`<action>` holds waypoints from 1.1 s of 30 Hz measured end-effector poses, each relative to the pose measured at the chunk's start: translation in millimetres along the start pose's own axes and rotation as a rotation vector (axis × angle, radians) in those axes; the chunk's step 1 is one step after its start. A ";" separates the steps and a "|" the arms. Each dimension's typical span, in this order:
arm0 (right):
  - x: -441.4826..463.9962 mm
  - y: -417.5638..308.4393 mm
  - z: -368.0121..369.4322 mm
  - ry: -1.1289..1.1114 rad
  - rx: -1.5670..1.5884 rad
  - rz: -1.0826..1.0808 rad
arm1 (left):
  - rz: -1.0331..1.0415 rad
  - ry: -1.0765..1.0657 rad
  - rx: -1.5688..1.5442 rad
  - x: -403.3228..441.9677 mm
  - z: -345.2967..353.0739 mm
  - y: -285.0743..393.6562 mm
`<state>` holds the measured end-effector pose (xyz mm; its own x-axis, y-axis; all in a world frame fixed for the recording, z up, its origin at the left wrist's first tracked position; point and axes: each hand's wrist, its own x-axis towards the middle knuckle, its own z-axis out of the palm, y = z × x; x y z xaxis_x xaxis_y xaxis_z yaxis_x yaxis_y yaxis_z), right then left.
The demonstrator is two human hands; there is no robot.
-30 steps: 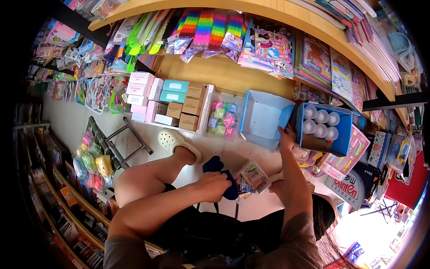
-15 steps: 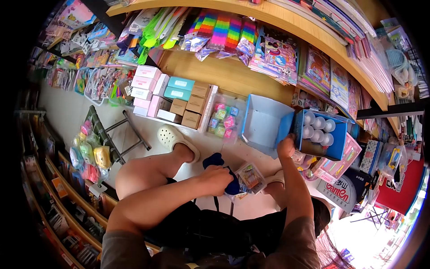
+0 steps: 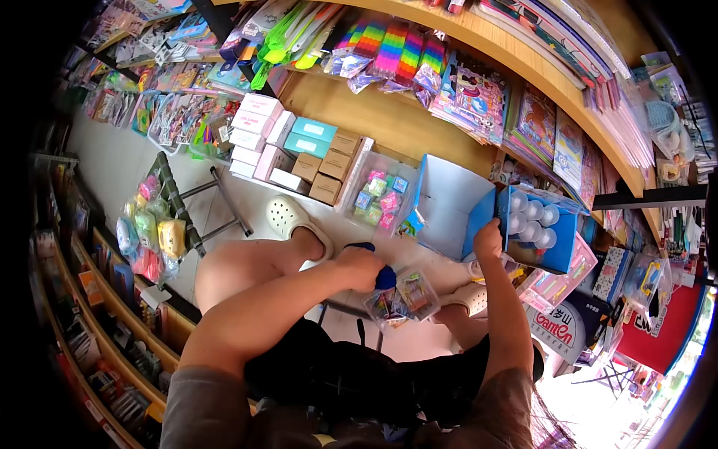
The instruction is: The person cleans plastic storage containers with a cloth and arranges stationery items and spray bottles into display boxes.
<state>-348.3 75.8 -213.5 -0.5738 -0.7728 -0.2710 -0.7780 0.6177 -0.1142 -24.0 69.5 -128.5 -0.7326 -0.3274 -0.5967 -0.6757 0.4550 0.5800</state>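
My left hand (image 3: 359,269) is closed around a dark blue cloth (image 3: 385,278), parts of which stick out on both sides of the fist. My right hand (image 3: 488,240) has its fingers closed on the near right edge of an open blue box (image 3: 480,217) with a pale inside. Right of this hand stands another blue box (image 3: 560,255) holding several clear round-topped containers (image 3: 532,230). Beyond my left hand, a clear tray (image 3: 378,173) holds small colourful cubes. Below it, clear containers (image 3: 417,294) with small packets lie on the floor.
A white tray (image 3: 364,153) of pink, teal and brown small boxes stands beyond my left foot. Wooden shelves (image 3: 329,101) with books and rainbow packs run across the far side. A folding stool (image 3: 173,196) and bagged toys (image 3: 153,236) are at left.
The view has shifted. My left hand has moved up and away from the clear containers with the cloth, uncovering more of them. My right hand stays at the open blue box.
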 end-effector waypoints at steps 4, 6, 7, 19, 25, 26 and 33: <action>5.7 2.3 -0.2 -0.009 0.042 -0.010 | -0.112 0.115 0.065 10.2 12.8 -6.8; 6.2 -0.8 -3.9 -0.025 0.023 -0.011 | -0.222 0.126 0.074 12.7 16.5 -7.0; 6.3 -2.4 -5.9 -0.040 -0.004 -0.010 | -0.275 0.130 0.079 13.4 16.7 -5.7; 0.9 -3.9 -19.3 -0.119 -0.172 -0.201 | -0.406 0.300 0.355 119.7 77.3 -67.0; 0.6 9.5 -13.4 -0.119 -0.213 -0.291 | -0.229 0.378 0.449 127.0 73.3 -80.7; -1.2 12.5 -14.1 -0.119 -0.214 -0.308 | -0.202 0.400 0.464 128.6 75.9 -83.2; -10.2 31.0 -30.6 -0.076 -0.115 -0.597 | -0.191 0.463 0.480 142.0 92.6 -96.6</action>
<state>-374.4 98.4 -185.0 -0.0136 -0.9656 -0.2595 -0.9847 0.0581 -0.1644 -55.2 55.8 -320.6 -0.6356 -0.7095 -0.3043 -0.7639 0.6351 0.1148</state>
